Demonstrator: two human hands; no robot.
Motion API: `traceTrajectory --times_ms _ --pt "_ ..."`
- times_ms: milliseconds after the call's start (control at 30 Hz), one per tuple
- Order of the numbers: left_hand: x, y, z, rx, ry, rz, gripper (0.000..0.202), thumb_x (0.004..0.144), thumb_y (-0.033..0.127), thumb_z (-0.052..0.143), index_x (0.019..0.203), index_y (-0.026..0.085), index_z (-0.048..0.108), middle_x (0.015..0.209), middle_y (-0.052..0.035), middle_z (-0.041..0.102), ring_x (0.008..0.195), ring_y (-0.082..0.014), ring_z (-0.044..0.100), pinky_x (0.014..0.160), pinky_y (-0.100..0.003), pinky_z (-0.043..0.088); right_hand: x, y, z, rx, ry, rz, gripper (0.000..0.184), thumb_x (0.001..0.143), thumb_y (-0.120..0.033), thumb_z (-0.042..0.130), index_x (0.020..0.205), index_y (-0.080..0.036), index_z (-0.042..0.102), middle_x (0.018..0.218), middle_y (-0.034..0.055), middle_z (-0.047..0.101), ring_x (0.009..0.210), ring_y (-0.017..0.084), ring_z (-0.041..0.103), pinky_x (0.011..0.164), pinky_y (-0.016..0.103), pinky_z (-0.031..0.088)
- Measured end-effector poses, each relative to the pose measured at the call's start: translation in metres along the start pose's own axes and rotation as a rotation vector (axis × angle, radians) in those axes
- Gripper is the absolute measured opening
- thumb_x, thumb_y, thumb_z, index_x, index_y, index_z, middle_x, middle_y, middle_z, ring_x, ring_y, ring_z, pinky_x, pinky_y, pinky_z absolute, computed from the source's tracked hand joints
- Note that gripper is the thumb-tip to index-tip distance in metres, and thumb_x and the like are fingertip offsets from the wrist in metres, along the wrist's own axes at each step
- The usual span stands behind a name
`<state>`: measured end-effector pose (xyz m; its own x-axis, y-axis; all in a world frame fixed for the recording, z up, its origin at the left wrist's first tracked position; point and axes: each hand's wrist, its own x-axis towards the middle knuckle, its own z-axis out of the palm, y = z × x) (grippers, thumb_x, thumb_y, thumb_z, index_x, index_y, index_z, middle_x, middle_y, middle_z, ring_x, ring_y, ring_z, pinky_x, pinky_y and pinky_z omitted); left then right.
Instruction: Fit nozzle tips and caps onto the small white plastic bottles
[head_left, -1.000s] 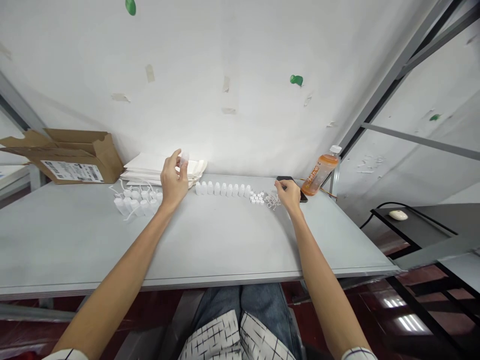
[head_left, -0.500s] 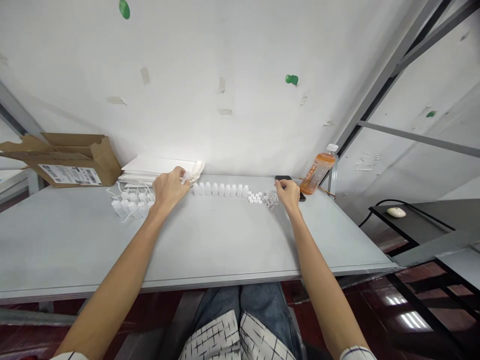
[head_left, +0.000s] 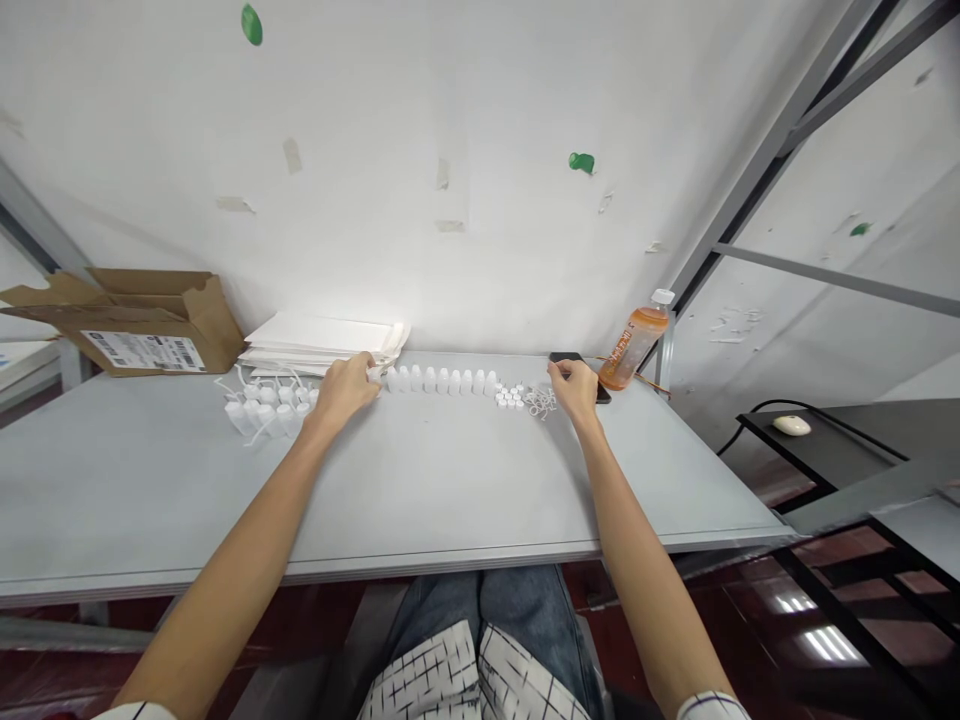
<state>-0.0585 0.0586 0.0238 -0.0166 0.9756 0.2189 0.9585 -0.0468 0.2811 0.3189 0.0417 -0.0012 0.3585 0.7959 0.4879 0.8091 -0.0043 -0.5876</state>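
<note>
My left hand point(head_left: 343, 392) had its fingers point(head_left: 364, 370) pinched on a small white bottle point(head_left: 374, 375) at the left end of the row of bottles point(head_left: 442, 380) on the counter point(head_left: 150, 480). My right hand point(head_left: 574, 390) curled beside the black phone point(head_left: 568, 356); gripping anything? I couldn't tell. Loose caps point(head_left: 510, 397) and white loops point(head_left: 540, 402) were left lying right of the row, while corded bottles point(head_left: 262, 412) sat grouped far left.

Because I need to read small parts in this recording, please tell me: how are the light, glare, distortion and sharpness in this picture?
Head view: strong glare falls on the white wall just above the stack of white paper; wide-angle distortion bends the table's front edge; the small white caps look too tiny and pale to show detail, though no clear motion blur appears.
</note>
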Motion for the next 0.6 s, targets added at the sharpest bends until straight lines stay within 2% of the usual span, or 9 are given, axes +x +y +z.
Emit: traceTrajectory --times_ms 67,200,300,600 --pt "0.001 -0.001 0.005 0.01 0.002 -0.005 0.046 0.075 0.021 0.059 0.12 0.016 0.065 0.092 -0.0103 0.076 0.094 -0.0283 0.068 0.077 -0.031 0.048 0.0 -0.001 0.0 0.0 0.0 0.002 0.029 0.088 -0.033 0.052 0.085 -0.017 0.076 0.093 0.0098 0.075 0.089 0.023 0.066 0.085 0.033 0.046" --pt "0.003 -0.003 0.01 0.043 0.025 -0.006 0.036 0.077 0.023 0.058 0.11 0.016 0.07 0.099 -0.0137 0.075 0.098 -0.0304 0.068 0.078 -0.032 0.048 -0.001 -0.002 0.0 0.001 -0.006 0.002 0.028 0.087 -0.033 0.052 0.083 -0.017 0.076 0.093 0.0094 0.075 0.09 0.023 0.066 0.084 0.033 0.046" --pt "0.005 -0.004 0.011 0.016 0.023 0.014 0.033 0.076 0.022 0.059 0.106 0.016 0.071 0.099 -0.0131 0.076 0.097 -0.0304 0.068 0.078 -0.032 0.049 -0.002 -0.003 0.0 0.005 -0.014 0.002 0.029 0.087 -0.033 0.052 0.082 -0.018 0.075 0.093 0.0092 0.075 0.091 0.024 0.067 0.083 0.033 0.046" --pt "0.006 -0.005 0.014 -0.139 0.005 0.018 0.053 0.071 0.013 0.059 0.123 0.015 0.066 0.103 -0.0098 0.076 0.096 -0.0267 0.07 0.08 -0.03 0.052 -0.001 0.0 0.001 0.007 -0.035 0.006 0.029 0.087 -0.034 0.052 0.082 -0.018 0.075 0.094 0.0093 0.075 0.092 0.024 0.067 0.084 0.033 0.047"
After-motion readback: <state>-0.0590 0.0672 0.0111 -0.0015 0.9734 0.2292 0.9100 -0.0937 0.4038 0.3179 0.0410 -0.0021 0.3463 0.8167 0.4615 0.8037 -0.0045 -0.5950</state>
